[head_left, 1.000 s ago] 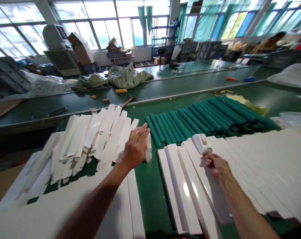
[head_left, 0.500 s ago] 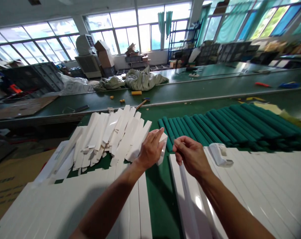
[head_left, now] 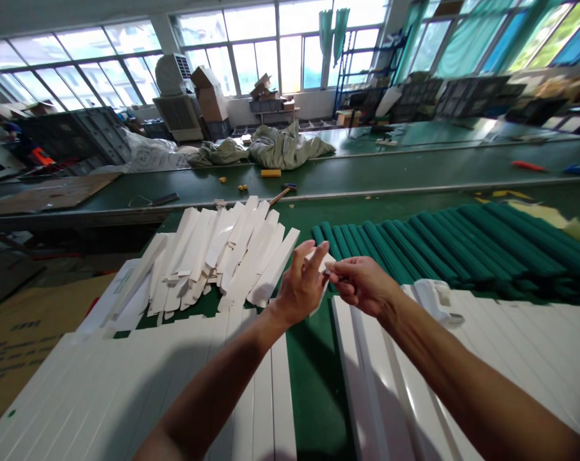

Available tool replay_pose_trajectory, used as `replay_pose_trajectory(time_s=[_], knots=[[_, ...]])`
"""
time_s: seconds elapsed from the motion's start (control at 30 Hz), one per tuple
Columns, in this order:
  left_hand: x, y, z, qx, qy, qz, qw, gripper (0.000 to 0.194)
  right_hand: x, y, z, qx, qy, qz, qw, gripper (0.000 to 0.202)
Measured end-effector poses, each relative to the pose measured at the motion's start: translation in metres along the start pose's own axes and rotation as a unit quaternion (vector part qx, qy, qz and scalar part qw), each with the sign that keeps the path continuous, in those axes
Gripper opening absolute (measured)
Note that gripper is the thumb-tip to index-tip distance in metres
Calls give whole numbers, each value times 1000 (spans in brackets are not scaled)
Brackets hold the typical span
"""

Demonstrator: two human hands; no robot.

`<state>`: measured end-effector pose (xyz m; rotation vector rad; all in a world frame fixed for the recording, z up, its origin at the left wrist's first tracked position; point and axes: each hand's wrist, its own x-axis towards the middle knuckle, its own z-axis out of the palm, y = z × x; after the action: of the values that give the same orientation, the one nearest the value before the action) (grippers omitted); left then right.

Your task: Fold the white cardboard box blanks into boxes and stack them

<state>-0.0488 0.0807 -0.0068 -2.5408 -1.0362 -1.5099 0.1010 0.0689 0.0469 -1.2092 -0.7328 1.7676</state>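
Observation:
My left hand [head_left: 302, 285] is closed around a narrow white carton [head_left: 319, 261], its thumb side and fingers hiding most of it. The carton's end points away from me, above a strip of green table. At that end, the thumb and fingertips of my right hand [head_left: 364, 285] are pinched and touch the carton's edge. What they pinch looks like a small piece of clear tape, mostly hidden. Right of that hand, a white tape dispenser [head_left: 436, 301] rests on a row of long white cartons [head_left: 520, 358].
Loose flat white carton pieces [head_left: 223, 250] lie heaped at the left, behind more long white cartons [head_left: 175, 384]. Green ribbed rolls [head_left: 415, 246] are stacked at the right. Farther back are a hammer [head_left: 283, 194], a yellow block [head_left: 271, 173] and crumpled grey sheeting [head_left: 287, 147].
My right hand has moved left, and its pinched fingertips now meet the carton's end. The left fingers have gone from straight to bent and spread over the carton. The view has turned slightly left.

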Motion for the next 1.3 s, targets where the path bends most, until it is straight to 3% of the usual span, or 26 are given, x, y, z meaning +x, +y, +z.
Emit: replay_pose_trajectory(time_s=[0.13, 0.3, 0.4, 0.47, 0.53, 0.63, 0.73, 0.8, 0.87, 0.97, 1.13, 1.3], knots=[[3, -4, -6, -18, -58, 8, 998, 36, 1, -1, -4, -28, -18, 5, 999, 35], [3, -11, -14, -81, -76, -8, 994, 46, 13, 39, -7, -36, 9, -167, 985, 51], [0, -12, -18, -106, -86, -18, 990, 46, 30, 70, -12, -148, 95, -222, 959, 52], [-3, -10, -17, -102, -73, -37, 991, 42, 43, 88, -17, -283, 190, -269, 901, 46], [-6, -10, -13, -84, -47, -71, 993, 39, 53, 104, -21, -420, 243, -319, 814, 38], [-6, -13, -1, -75, -32, -107, 991, 34, 60, 120, -24, -569, 217, -318, 727, 38], [-5, -22, 14, -91, -17, -136, 986, 40, 54, 126, -24, -650, 192, -244, 693, 34], [-10, -32, 22, -85, -11, -188, 978, 54, 48, 129, -25, -668, 175, -180, 701, 37], [-24, -42, 25, -32, -52, -264, 962, 61, 46, 137, -29, -664, 143, -97, 728, 36], [-60, -61, 18, 83, -132, -372, 915, 50, 51, 160, -38, -651, 87, -5, 754, 29], [-119, -97, -7, 144, -164, -488, 845, 46, 63, 205, -36, -628, -19, 24, 778, 38], [-136, -121, -10, 90, -185, -561, 802, 50, 66, 215, -24, -608, -121, 22, 784, 39]])
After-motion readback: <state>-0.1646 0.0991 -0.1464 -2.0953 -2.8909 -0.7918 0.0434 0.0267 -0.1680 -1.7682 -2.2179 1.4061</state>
